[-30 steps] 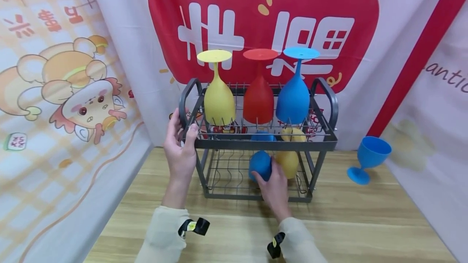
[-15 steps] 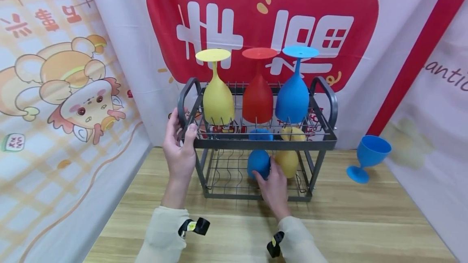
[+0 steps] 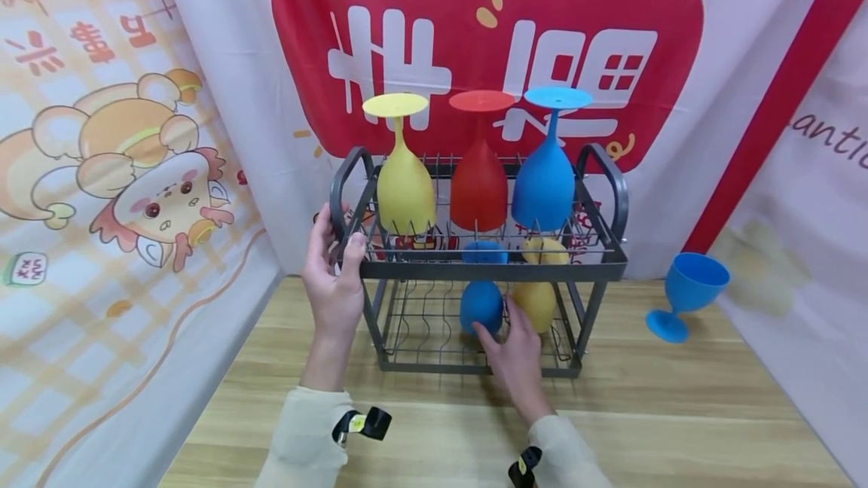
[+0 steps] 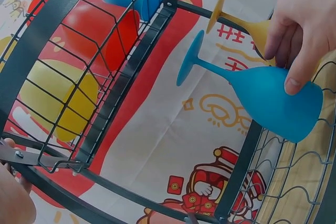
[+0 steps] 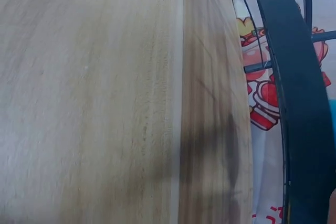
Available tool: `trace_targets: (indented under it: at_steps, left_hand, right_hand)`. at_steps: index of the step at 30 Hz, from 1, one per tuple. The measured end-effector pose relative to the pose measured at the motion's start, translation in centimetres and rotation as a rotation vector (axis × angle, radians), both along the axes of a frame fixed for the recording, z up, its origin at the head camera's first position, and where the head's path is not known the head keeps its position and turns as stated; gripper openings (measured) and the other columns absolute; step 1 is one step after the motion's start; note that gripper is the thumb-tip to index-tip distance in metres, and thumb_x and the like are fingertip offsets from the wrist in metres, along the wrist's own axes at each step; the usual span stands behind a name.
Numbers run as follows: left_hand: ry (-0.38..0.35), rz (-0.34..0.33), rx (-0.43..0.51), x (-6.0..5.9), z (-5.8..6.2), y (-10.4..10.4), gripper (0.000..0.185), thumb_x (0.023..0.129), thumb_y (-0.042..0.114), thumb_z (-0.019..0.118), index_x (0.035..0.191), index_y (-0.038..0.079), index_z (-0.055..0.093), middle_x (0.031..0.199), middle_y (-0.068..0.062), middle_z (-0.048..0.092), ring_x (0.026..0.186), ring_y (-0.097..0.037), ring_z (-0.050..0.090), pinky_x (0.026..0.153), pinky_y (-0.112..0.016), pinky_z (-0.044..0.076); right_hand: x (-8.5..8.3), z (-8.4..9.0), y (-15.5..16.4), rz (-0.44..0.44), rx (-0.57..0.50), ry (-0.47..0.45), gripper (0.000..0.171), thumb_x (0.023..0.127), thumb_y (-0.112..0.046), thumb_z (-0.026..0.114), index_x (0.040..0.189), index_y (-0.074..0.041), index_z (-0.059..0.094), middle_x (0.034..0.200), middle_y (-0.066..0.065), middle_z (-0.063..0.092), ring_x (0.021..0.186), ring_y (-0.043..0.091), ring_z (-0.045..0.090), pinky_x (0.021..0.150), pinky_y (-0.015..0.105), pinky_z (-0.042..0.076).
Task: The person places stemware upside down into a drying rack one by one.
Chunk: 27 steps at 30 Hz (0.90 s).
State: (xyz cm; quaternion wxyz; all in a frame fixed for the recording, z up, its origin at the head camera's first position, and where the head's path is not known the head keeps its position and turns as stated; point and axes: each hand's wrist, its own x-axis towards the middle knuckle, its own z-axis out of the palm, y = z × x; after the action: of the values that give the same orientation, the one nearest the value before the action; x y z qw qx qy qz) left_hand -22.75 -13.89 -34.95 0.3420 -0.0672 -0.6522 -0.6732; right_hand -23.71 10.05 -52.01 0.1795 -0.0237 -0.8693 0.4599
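A dark metal two-tier rack [image 3: 488, 271] stands on the table, and my left hand [image 3: 332, 285] grips its upper left corner by the handle. On the lower tier, a blue goblet [image 3: 480, 303] stands upside down. My right hand [image 3: 518, 352] holds its bowl, the thumb on the near side, as the left wrist view shows with the same blue goblet [image 4: 273, 103]. Right beside it is an upside-down yellow goblet [image 3: 536, 306], partly behind my fingers. On the upper tier stand upturned yellow [image 3: 405, 190], red [image 3: 478, 190] and blue [image 3: 544, 187] goblets in a row.
Another blue goblet [image 3: 693, 281] stands upright on the wooden table [image 3: 678, 413], right of the rack. Printed cloth walls [image 3: 224, 96] enclose the back and both sides. In the right wrist view, a rack bar [image 5: 302, 103] runs along the right.
My right hand has shifted slightly right and toward me, with its thumb still at the lower blue goblet. The left hand keeps its grip on the rack.
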Motion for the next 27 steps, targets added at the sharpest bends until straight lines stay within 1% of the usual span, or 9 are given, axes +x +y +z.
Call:
trace_targets:
  at_steps: [3, 6, 14, 16, 19, 22, 24, 26, 27]
  left_hand:
    - [0.000, -0.002, 0.001, 0.0, 0.0, 0.0, 0.058, 0.104, 0.017, 0.064, 0.159, 0.025, 0.048, 0.151, 0.006, 0.062, 0.135, -0.019, 0.061, 0.116, -0.036, 0.050]
    - [-0.001, -0.002, 0.001, -0.1, 0.0, 0.1, 0.058, 0.104, 0.017, 0.064, 0.159, 0.025, 0.048, 0.150, 0.007, 0.062, 0.136, -0.022, 0.062, 0.116, -0.035, 0.050]
    - [0.003, 0.000, 0.001, 0.0, 0.0, 0.2, 0.059, 0.104, 0.015, 0.064, 0.159, 0.024, 0.048, 0.151, 0.004, 0.062, 0.134, -0.020, 0.063, 0.113, -0.031, 0.052]
    - [0.003, 0.000, 0.004, 0.0, 0.0, 0.2, 0.059, 0.104, 0.014, 0.064, 0.159, 0.024, 0.048, 0.151, 0.002, 0.062, 0.133, -0.022, 0.063, 0.111, -0.030, 0.052]
    - [0.002, 0.002, 0.007, 0.0, 0.0, 0.3, 0.059, 0.103, 0.014, 0.064, 0.159, 0.023, 0.048, 0.151, -0.001, 0.062, 0.134, -0.028, 0.063, 0.110, -0.031, 0.051]
    - [-0.006, 0.008, 0.011, 0.1, 0.0, 0.3, 0.060, 0.103, 0.014, 0.064, 0.160, 0.023, 0.047, 0.150, -0.003, 0.062, 0.134, -0.032, 0.062, 0.111, -0.033, 0.051]
    - [-0.012, 0.012, 0.011, 0.1, 0.0, 0.3, 0.060, 0.103, 0.015, 0.064, 0.160, 0.024, 0.047, 0.149, 0.000, 0.063, 0.134, -0.031, 0.062, 0.111, -0.032, 0.052]
    - [-0.014, 0.015, 0.012, 0.1, -0.1, 0.3, 0.060, 0.103, 0.015, 0.064, 0.160, 0.024, 0.047, 0.149, 0.001, 0.063, 0.132, -0.028, 0.063, 0.111, -0.031, 0.052]
    - [-0.015, 0.017, 0.011, 0.1, -0.1, 0.3, 0.061, 0.103, 0.015, 0.064, 0.160, 0.024, 0.047, 0.148, 0.002, 0.063, 0.132, -0.025, 0.064, 0.110, -0.029, 0.053]
  right_hand:
    - [0.6, 0.4, 0.4, 0.022, -0.009, -0.013, 0.082, 0.095, -0.040, 0.080, 0.160, -0.008, 0.043, 0.163, 0.020, 0.049, 0.146, 0.044, 0.053, 0.115, 0.061, 0.050]
    - [1.5, 0.8, 1.1, 0.051, 0.022, -0.001, 0.082, 0.094, -0.039, 0.081, 0.161, -0.010, 0.044, 0.163, 0.018, 0.049, 0.146, 0.043, 0.053, 0.115, 0.061, 0.050]
    - [4.8, 1.4, 4.3, 0.122, 0.132, 0.176, 0.078, 0.086, -0.028, 0.090, 0.152, -0.006, 0.055, 0.151, 0.017, 0.062, 0.134, 0.039, 0.064, 0.108, 0.058, 0.056]
    - [5.8, 1.5, 5.3, 0.129, 0.162, 0.191, 0.076, 0.085, -0.026, 0.090, 0.150, -0.006, 0.056, 0.148, 0.015, 0.064, 0.130, 0.035, 0.066, 0.104, 0.054, 0.059]
    - [7.2, 1.5, 7.3, 0.126, 0.206, 0.185, 0.072, 0.086, -0.027, 0.090, 0.148, -0.009, 0.059, 0.145, 0.011, 0.066, 0.126, 0.029, 0.068, 0.101, 0.044, 0.061]
    - [8.3, 1.4, 9.7, 0.109, 0.234, 0.187, 0.067, 0.086, -0.025, 0.089, 0.146, -0.011, 0.061, 0.141, 0.008, 0.069, 0.119, 0.029, 0.070, 0.101, 0.026, 0.058]
    - [8.7, 1.3, 11.6, 0.097, 0.233, 0.179, 0.062, 0.088, -0.025, 0.087, 0.144, -0.012, 0.063, 0.139, 0.008, 0.070, 0.117, 0.018, 0.069, 0.100, 0.013, 0.050]
    - [8.9, 1.3, 13.6, 0.074, 0.210, 0.157, 0.058, 0.091, -0.026, 0.085, 0.143, -0.011, 0.063, 0.138, 0.010, 0.071, 0.116, 0.004, 0.065, 0.099, 0.004, 0.042]
    - [8.9, 1.4, 14.7, 0.054, 0.200, 0.130, 0.057, 0.093, -0.029, 0.083, 0.143, -0.012, 0.063, 0.139, 0.010, 0.071, 0.116, -0.003, 0.061, 0.098, 0.002, 0.041]
